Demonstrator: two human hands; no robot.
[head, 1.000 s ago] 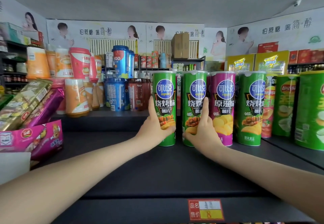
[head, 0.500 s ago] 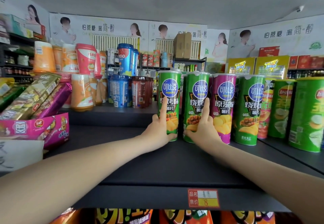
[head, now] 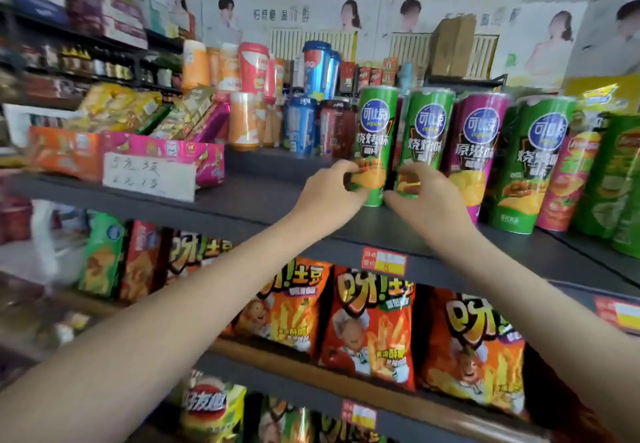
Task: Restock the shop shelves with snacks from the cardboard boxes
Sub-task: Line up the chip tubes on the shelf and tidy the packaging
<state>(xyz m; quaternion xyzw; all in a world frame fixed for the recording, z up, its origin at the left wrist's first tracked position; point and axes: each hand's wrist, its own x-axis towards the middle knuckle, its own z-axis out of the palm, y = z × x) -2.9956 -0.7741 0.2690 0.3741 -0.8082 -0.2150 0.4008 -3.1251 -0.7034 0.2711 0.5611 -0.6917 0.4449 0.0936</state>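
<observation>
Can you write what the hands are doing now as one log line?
left hand: grips leftmost green can | right hand: grips second green can | both cans: standing on shelf, side by side

Shop, stocked snack shelves (head: 263, 196), price tags (head: 384, 261)

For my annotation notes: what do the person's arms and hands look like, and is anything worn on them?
The left forearm and right forearm are bare up to the frame edge; no sleeve shows. The left hand and right hand wear no gloves. No watch, bracelet or ring is visible, though the picture is slightly blurred.
</observation>
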